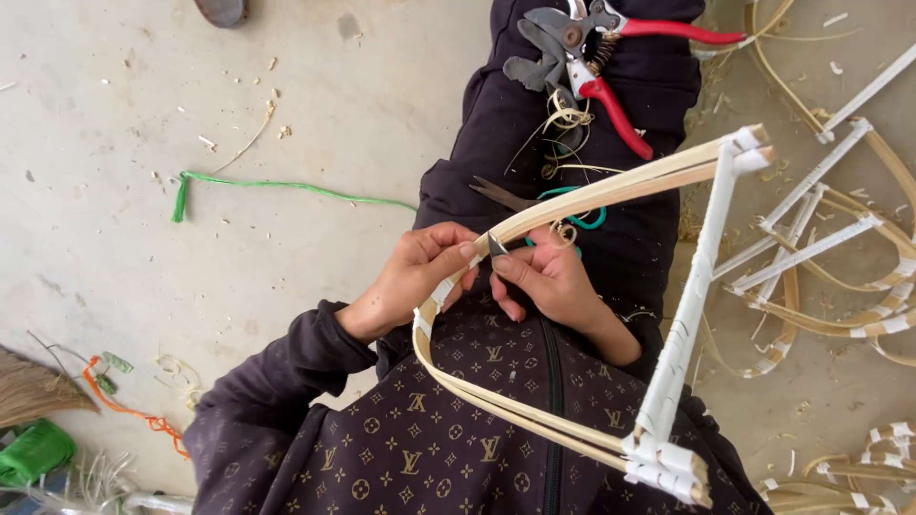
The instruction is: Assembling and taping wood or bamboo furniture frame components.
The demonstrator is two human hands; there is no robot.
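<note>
**Blade at the bend of the cane frame**

My left hand point(415, 277) pinches the cane frame point(572, 315) at its bend, steadying it on my lap. Just right, my right hand point(549, 277) grips a small blade point(496, 246) — its handle hidden. Above the frame lie red-handled pruners point(592, 57), partly cut off.

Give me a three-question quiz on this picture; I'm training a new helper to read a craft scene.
1. True or false: the left hand pinches the bent cane frame at its taped bend.
2. What does the right hand hold against the frame? A) a small blade B) a brush C) a hammer
3. Which red-handled tool lies on the person's lap?

Key:
1. True.
2. A, a small blade.
3. The pruning shears.
</note>
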